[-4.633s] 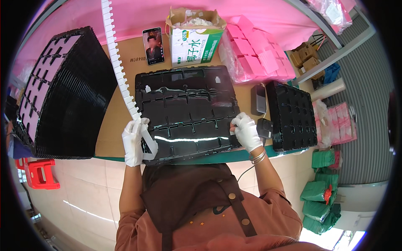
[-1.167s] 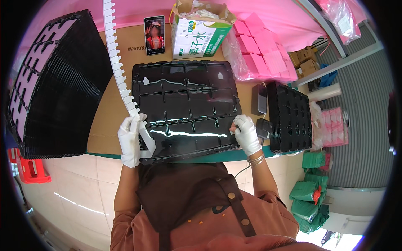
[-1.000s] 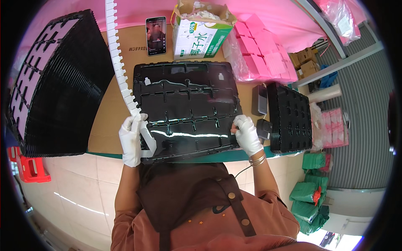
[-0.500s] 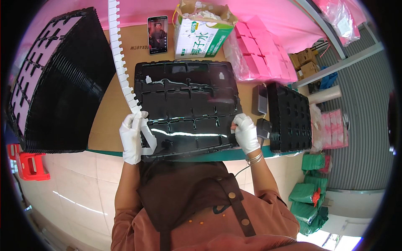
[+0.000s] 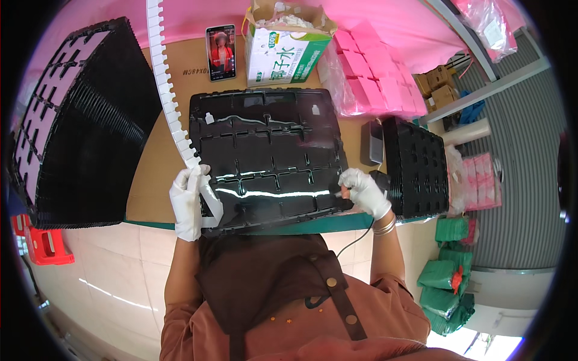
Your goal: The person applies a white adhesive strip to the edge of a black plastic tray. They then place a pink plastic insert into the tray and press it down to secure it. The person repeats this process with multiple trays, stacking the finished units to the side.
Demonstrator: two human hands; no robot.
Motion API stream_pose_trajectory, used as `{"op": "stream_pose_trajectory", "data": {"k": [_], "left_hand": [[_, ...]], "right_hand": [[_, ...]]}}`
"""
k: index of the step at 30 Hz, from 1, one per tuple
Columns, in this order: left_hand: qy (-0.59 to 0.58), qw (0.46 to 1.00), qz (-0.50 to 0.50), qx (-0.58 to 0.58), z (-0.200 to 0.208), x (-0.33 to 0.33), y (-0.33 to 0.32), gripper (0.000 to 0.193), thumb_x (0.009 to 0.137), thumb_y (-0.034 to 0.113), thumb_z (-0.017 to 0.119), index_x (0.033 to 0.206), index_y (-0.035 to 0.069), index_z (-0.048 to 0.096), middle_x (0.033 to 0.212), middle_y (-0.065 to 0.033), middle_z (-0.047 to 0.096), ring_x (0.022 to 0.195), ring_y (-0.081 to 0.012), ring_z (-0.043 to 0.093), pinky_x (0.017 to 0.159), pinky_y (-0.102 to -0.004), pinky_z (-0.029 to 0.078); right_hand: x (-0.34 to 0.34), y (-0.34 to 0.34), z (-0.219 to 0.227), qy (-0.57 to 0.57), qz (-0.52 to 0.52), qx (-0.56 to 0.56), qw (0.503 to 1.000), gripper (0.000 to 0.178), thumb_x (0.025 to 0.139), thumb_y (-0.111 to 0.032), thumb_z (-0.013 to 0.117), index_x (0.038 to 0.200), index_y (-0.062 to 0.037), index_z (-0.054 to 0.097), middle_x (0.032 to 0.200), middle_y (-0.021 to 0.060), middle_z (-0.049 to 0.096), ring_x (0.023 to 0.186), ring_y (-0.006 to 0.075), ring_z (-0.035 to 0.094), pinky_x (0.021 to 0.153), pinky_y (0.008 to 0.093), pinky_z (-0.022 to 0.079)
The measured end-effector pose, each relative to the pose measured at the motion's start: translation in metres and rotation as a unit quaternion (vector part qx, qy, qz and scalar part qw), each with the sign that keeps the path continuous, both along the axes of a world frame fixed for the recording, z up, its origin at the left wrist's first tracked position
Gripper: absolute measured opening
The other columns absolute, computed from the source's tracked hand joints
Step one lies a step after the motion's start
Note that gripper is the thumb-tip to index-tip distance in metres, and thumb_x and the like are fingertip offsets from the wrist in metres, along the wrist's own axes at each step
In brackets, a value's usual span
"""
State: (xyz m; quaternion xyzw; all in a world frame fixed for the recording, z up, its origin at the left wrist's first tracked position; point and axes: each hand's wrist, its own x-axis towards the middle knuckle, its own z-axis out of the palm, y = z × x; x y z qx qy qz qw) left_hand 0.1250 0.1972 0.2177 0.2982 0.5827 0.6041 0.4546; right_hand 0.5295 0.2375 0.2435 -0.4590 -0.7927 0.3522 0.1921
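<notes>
A shiny black plastic tray (image 5: 274, 141) with raised cross-shaped ribs lies in front of me, two small white bottle-shaped stickers on its far part. My left hand (image 5: 186, 204), in a white glove, is closed on a long white strip of tabbed stickers (image 5: 171, 114) by the tray's left edge. From that hand the strip runs up past the table's far side, and a short folded end hangs beside the tray. My right hand (image 5: 366, 192), gloved with a bare fingertip showing, is pinched at the tray's near right corner. What its fingers hold, if anything, is too small to make out.
Tall stacks of black trays stand at the left (image 5: 90, 126) and right (image 5: 415, 168). Behind are a phone (image 5: 221, 54), an open carton (image 5: 283, 57) and pink boxes (image 5: 376, 78). A dark grey block (image 5: 372, 143) sits right of the tray; a red stool (image 5: 51, 243) stands lower left.
My right hand has shifted slightly right and down, its wrist turned outward. My left hand keeps hold of the sticker strip. The view has moved a little, and the phone's picture has changed.
</notes>
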Motion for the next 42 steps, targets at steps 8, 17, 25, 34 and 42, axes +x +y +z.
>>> {"op": "stream_pose_trajectory", "data": {"k": [8, 17, 25, 34, 42], "left_hand": [[-0.004, 0.999, 0.022, 0.039, -0.006, -0.003, -0.002, 0.022, 0.096, 0.017, 0.060, 0.091, -0.003, 0.066, 0.089, -0.0089, 0.070, 0.077, -0.0116, 0.062, 0.071, -0.0236, 0.048], [0.050, 0.998, -0.003, 0.039, -0.006, -0.001, 0.009, 0.021, 0.096, 0.017, 0.060, 0.092, -0.003, 0.068, 0.084, -0.0078, 0.069, 0.072, -0.0114, 0.062, 0.067, -0.0244, 0.049], [0.021, 1.000, -0.003, 0.020, -0.003, 0.002, 0.002, 0.020, 0.095, 0.014, 0.061, 0.093, -0.005, 0.067, 0.088, -0.0107, 0.070, 0.074, -0.0123, 0.063, 0.070, -0.0246, 0.049], [0.026, 0.999, 0.006, 0.019, 0.000, 0.002, 0.002, 0.020, 0.094, 0.013, 0.061, 0.093, -0.006, 0.066, 0.090, -0.0121, 0.071, 0.077, -0.0142, 0.065, 0.073, -0.0256, 0.051], [0.044, 0.999, 0.006, 0.003, 0.002, 0.001, 0.001, 0.021, 0.096, 0.015, 0.059, 0.091, -0.004, 0.065, 0.092, -0.0119, 0.070, 0.080, -0.0137, 0.064, 0.076, -0.0260, 0.050]], "right_hand": [[-0.105, 0.148, 0.099, 0.036, -0.175, 0.181, 0.967, 0.007, 0.079, -0.007, 0.061, 0.082, -0.0007, 0.061, 0.076, 0.0146, 0.062, 0.071, 0.0255, 0.060, 0.069, 0.0344, 0.049], [-0.141, 0.294, 0.130, -0.071, -0.184, 0.355, 0.914, 0.022, 0.085, -0.016, 0.054, 0.097, -0.0086, 0.071, 0.097, 0.0193, 0.067, 0.095, 0.0376, 0.063, 0.086, 0.0444, 0.050], [-0.080, 0.233, 0.055, -0.354, -0.080, 0.189, 0.912, 0.018, 0.080, -0.012, 0.057, 0.090, -0.0099, 0.072, 0.091, 0.0178, 0.069, 0.086, 0.0361, 0.067, 0.080, 0.0432, 0.053], [-0.071, 0.206, -0.005, -0.183, -0.094, 0.041, 0.978, 0.024, 0.076, 0.004, 0.057, 0.091, -0.0061, 0.072, 0.091, 0.0161, 0.069, 0.088, 0.0288, 0.068, 0.081, 0.0352, 0.053], [-0.080, 0.206, -0.004, -0.067, -0.173, -0.032, 0.982, 0.009, 0.076, 0.003, 0.060, 0.082, -0.0012, 0.065, 0.084, 0.0144, 0.067, 0.079, 0.0254, 0.067, 0.072, 0.0337, 0.054]]}}
